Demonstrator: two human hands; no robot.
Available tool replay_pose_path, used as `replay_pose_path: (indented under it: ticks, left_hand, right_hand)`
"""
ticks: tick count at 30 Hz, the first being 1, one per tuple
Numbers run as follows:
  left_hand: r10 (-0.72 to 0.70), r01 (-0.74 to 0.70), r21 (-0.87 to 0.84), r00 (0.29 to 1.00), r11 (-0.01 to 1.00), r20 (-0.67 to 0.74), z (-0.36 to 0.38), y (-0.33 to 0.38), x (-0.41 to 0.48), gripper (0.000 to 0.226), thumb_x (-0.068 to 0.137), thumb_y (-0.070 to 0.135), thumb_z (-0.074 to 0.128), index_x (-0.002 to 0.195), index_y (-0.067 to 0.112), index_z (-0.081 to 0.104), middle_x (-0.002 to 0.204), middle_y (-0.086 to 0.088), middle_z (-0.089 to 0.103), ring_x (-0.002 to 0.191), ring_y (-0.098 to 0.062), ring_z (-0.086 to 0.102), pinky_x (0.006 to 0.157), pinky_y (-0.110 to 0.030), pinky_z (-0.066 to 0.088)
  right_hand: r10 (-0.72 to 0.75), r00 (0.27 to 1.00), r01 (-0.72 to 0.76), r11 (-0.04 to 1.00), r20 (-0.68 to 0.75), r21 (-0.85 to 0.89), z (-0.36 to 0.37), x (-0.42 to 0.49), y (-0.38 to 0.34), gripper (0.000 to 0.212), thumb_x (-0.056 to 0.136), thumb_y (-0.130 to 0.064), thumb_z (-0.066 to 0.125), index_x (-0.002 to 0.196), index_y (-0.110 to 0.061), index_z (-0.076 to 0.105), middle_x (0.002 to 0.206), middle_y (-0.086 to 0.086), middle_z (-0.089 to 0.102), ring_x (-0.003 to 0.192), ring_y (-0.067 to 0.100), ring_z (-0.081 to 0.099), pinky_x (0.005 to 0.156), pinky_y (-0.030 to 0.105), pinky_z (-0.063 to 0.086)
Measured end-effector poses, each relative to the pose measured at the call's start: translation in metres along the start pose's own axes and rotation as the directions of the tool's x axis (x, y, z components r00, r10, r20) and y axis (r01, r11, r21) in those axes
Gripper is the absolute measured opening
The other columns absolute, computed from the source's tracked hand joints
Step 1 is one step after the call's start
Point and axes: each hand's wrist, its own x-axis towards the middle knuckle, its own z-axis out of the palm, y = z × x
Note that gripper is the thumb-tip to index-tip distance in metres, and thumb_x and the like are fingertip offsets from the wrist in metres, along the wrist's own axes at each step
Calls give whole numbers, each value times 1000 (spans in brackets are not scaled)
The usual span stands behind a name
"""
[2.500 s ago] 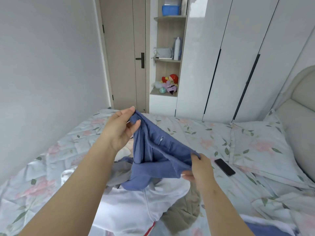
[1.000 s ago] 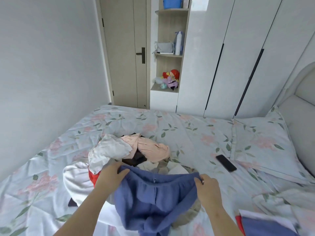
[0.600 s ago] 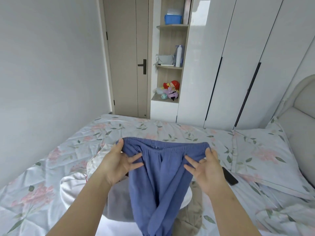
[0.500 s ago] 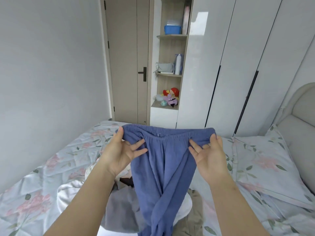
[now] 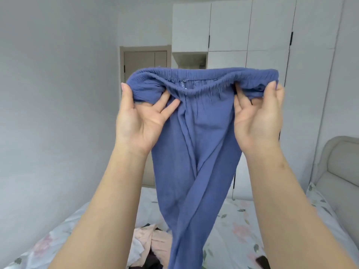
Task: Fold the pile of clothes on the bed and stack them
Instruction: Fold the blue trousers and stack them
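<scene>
A pair of blue trousers (image 5: pixel 196 152) is held up in the air above the bed (image 5: pixel 239 226), well clear of the bedding at the waist. The elastic waistband is stretched level between the two hands, and the legs hang straight down, twisted loosely about each other. The left corner of the waistband is gripped by the left hand (image 5: pixel 139 121): the thumb is laid over the outer fold, and two fingers (image 5: pixel 165 98) are seen stretched out against the cloth below the band. The right corner is gripped in the same way by the right hand (image 5: pixel 256 117), with the thumb set on the outside of the band and the fingers tucked under the gathered cloth. Both palms are turned toward the camera. The lower ends of the legs are cut off by the bottom of the view, so it cannot be told whether the bedding is touched by them. A pile of clothes (image 5: pixel 151 243) in pale pink, white and dark cloth is seen on the flowered sheet toward the near edge of the bed, partly hidden behind the hanging legs. A padded headboard (image 5: pixel 342 164) is seen at the right end of the bed. Behind the trousers, a white wardrobe (image 5: pixel 229 26) and a wooden door (image 5: pixel 143 63) are seen beyond the far edge of the bed.
</scene>
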Motion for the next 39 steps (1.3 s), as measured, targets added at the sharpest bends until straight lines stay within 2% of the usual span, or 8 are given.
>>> replay_pose_path:
  ticks: [6,16,22,25,27,31,36,39]
  left_hand:
    - [-96,112,186,991,976,-88,-32,-10,-19,54,98,49,33,140,17,41,133,-13,57,113,-29,61,89,-47,53]
    - [-219,597,436,724,674,-654,-182,-63,-150,18,95,34,52,106,21,59,106,2,67,97,-21,66,76,-35,53]
    - [-60,688,726,725,18,-686,-237,-69,-226,33,90,27,62,63,12,49,58,-2,46,56,-16,41,53,-28,32]
    - [-34,653,735,743,-185,-669,-245,-62,-242,41,87,27,65,56,12,44,53,1,43,56,-18,40,56,-32,30]
    - [-64,669,742,739,-46,-670,-243,-52,-240,37,88,29,65,62,8,48,58,-2,44,60,-18,42,58,-31,31]
    - [-165,623,517,717,587,-677,-224,-34,-221,30,89,36,59,73,12,69,79,-7,70,72,-18,66,63,-29,53]
    - [-91,774,507,576,380,-812,-220,-42,-223,32,92,31,59,82,0,63,82,-17,65,80,-28,59,83,-45,50]
    - [-225,760,400,568,512,-792,-216,-34,-220,28,88,32,63,83,5,62,81,-15,65,77,-26,60,75,-38,49]
  right_hand:
    - [94,987,-133,929,-127,-346,-31,-30,2,18,104,-24,34,94,-20,49,101,-1,66,103,21,67,91,29,52]
    - [324,801,-591,291,-504,-752,-168,-171,38,22,99,-23,45,80,-17,54,75,-2,53,67,12,50,55,16,38]
    - [392,640,-634,-216,-661,-742,-227,-245,36,25,93,-22,52,75,-5,53,70,5,48,68,21,43,67,34,34]
    - [454,521,-759,-141,-723,-635,-227,-250,32,17,91,-11,52,74,-6,49,75,9,40,68,19,35,61,32,27]
    - [457,473,-848,6,-753,-530,-221,-242,29,19,89,-8,51,70,-8,49,74,6,43,69,18,37,60,31,28]
    - [609,496,-868,372,-619,-330,-208,-227,18,25,88,-19,61,63,-18,64,65,-3,63,62,8,61,61,25,45]
    - [763,340,-755,-127,-549,-644,-208,-243,14,31,80,-19,74,51,-20,62,56,-7,58,55,4,57,54,15,40]
    - [769,372,-823,14,-521,-567,-215,-242,8,35,87,-12,65,52,-19,65,58,-5,59,55,4,56,50,14,40]
